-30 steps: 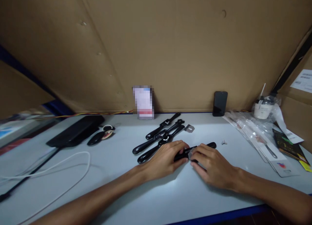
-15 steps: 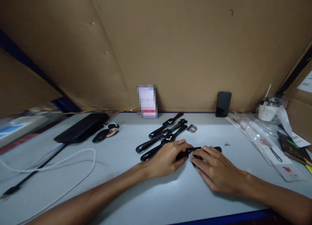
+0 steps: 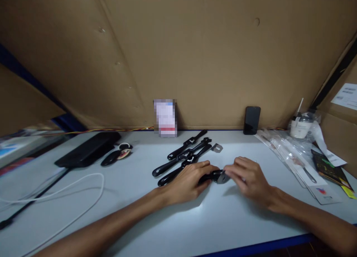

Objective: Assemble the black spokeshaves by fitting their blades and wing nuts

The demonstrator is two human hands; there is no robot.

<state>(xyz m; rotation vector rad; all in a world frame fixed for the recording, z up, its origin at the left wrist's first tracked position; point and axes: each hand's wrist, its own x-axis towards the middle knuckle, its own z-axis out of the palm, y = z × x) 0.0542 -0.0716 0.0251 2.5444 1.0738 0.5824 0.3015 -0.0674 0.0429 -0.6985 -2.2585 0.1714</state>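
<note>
While the left hand (image 3: 186,181) pins a black watch (image 3: 213,176) flat to the white table (image 3: 178,220), fingers curled over its strap to steady it, the right hand (image 3: 248,177) pinches the case end (grip detail unclear), w/ three more watches (image 3: 182,156) lined up just behind.

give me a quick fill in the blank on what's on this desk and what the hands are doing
1. Both hands meet on a black watch lying on the ____ table.
2. The dark phone stands leaning against the ____ wall.
3. Beside the left hand lie ____ more black watches.
4. The white cable lies on the ____ side of the table.

Missing words: white; cardboard; three; left
</note>
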